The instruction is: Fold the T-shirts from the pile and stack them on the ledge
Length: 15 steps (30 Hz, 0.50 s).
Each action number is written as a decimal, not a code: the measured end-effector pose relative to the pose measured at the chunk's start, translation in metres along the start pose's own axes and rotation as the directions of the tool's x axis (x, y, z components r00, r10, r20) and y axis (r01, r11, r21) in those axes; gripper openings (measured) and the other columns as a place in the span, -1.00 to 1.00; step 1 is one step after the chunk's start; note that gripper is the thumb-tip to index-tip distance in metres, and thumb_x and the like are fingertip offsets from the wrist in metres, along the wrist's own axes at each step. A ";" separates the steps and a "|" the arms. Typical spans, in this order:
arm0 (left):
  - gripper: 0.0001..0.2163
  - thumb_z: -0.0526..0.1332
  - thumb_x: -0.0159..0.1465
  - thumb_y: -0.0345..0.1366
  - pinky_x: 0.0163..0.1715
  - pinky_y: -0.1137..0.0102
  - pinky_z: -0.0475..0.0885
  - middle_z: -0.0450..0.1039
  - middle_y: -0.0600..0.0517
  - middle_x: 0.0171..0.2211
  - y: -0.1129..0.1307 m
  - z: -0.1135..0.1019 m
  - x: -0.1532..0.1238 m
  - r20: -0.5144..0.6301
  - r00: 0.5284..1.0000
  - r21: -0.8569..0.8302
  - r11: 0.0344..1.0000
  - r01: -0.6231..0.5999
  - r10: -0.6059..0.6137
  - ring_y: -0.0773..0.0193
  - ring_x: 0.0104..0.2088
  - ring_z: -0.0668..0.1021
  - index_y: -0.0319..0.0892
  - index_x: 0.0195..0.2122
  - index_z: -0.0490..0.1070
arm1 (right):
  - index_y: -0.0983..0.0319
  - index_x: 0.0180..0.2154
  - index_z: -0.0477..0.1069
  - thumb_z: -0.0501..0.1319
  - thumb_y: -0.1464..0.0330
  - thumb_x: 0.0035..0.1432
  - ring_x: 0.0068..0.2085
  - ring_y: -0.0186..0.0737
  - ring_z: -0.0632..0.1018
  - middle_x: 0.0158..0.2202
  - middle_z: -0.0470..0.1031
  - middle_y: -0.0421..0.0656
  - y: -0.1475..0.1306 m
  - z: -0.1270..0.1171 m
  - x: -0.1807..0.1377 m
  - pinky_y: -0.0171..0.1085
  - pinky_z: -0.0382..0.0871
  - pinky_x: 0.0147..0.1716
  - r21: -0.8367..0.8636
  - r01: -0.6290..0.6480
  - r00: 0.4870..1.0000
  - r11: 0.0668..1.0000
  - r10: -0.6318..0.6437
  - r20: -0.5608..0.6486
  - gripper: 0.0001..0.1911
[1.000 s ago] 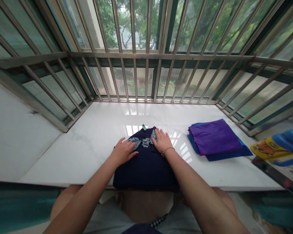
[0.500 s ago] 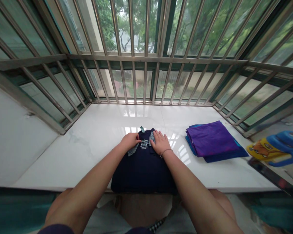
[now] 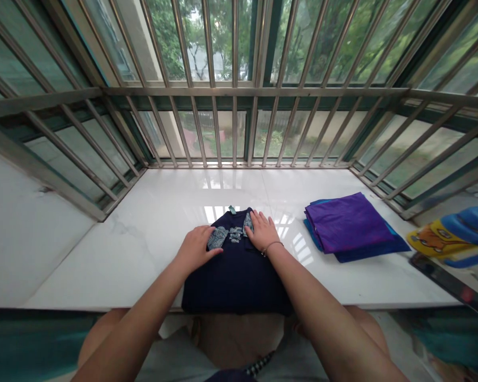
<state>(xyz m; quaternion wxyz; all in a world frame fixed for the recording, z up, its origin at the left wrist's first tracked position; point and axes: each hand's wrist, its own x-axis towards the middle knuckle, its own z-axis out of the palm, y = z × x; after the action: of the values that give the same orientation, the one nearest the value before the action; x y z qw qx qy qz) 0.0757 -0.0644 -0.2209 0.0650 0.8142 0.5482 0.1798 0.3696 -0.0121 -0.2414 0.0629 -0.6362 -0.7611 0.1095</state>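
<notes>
I see a folded navy garment (image 3: 237, 276), soft and matte, squared into a rectangle at the near edge of a glossy white stone sill (image 3: 143, 233). At the garment's far end sits a grey-blue patterned collar (image 3: 223, 235) with a row of small fastenings and a short teal loop (image 3: 232, 209). I can read no writing on the cloth.

My left hand (image 3: 195, 249) lies flat, palm down, fingers spread, on the garment's left shoulder and grips nothing. My right hand (image 3: 262, 232) lies flat too, fingers together, on the garment's right shoulder, a thin bracelet (image 3: 271, 245) at the wrist. Both forearms reach forward over the garment's sides.

To the right of the garment, well apart from it, rests a folded purple cloth (image 3: 348, 223) stacked on blue cloth. Beyond the garment, steel bars (image 3: 233, 127) fence the sill. Further right of the purple cloth lies a yellow-and-blue plastic item (image 3: 450, 237) with a cartoon print.
</notes>
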 end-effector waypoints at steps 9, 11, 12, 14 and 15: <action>-0.55 0.15 0.52 -0.13 0.35 -0.15 0.31 0.46 -0.28 0.37 0.022 0.019 0.003 0.008 0.979 0.242 0.951 0.194 -0.201 -0.21 0.32 0.50 -0.12 0.38 0.42 | 0.25 0.61 -0.05 -0.09 -0.02 0.53 0.62 0.01 0.00 0.64 -0.08 -0.07 -0.002 -0.001 -0.001 0.12 -0.21 0.55 -0.021 -0.006 1.000 1.000 0.006 0.009 -0.17; -0.48 0.16 0.52 -0.01 0.35 -0.14 0.31 0.47 -0.29 0.34 0.027 0.016 0.014 -0.018 0.984 0.213 0.961 0.179 -0.179 -0.22 0.32 0.50 -0.14 0.40 0.40 | 0.25 0.61 -0.04 -0.09 -0.02 0.52 0.62 0.01 0.00 0.64 -0.07 -0.07 -0.001 -0.001 0.000 0.12 -0.22 0.55 -0.020 -0.005 1.000 1.000 0.006 0.005 -0.17; -0.47 0.16 0.52 0.01 0.35 -0.11 0.32 0.47 -0.28 0.33 0.030 0.015 0.020 -0.017 0.991 0.193 0.972 0.136 -0.135 -0.20 0.32 0.49 -0.12 0.42 0.39 | 0.25 0.61 -0.04 -0.09 -0.02 0.52 0.62 0.01 0.00 0.64 -0.06 -0.07 -0.001 0.000 0.000 0.12 -0.22 0.55 -0.019 -0.005 1.000 1.000 0.005 0.003 -0.17; -0.52 0.18 0.52 -0.09 0.36 -0.03 0.34 0.45 -0.21 0.36 0.038 0.016 0.031 0.029 1.000 0.160 0.987 0.001 -0.006 -0.12 0.34 0.48 -0.04 0.43 0.39 | 0.25 0.61 -0.03 -0.08 -0.02 0.52 0.62 0.00 0.00 0.64 -0.06 -0.07 0.000 0.001 0.001 0.13 -0.22 0.55 -0.019 -0.006 1.000 1.000 0.006 0.001 -0.17; -0.54 0.19 0.51 -0.18 0.37 0.00 0.34 0.43 -0.18 0.38 0.042 0.018 0.036 0.069 0.996 0.147 0.987 -0.059 0.049 -0.09 0.36 0.46 0.02 0.41 0.41 | 0.26 0.61 -0.03 -0.08 -0.02 0.52 0.62 0.00 0.00 0.64 -0.07 -0.08 0.000 0.001 0.001 0.12 -0.22 0.55 -0.020 -0.007 1.000 1.000 0.007 0.002 -0.17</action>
<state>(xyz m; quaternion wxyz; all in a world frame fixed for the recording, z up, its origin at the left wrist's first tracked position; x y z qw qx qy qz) 0.1309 -0.0464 -0.2170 0.0167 0.8367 0.5355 0.1133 0.3689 -0.0116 -0.2424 0.0556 -0.6393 -0.7600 0.1027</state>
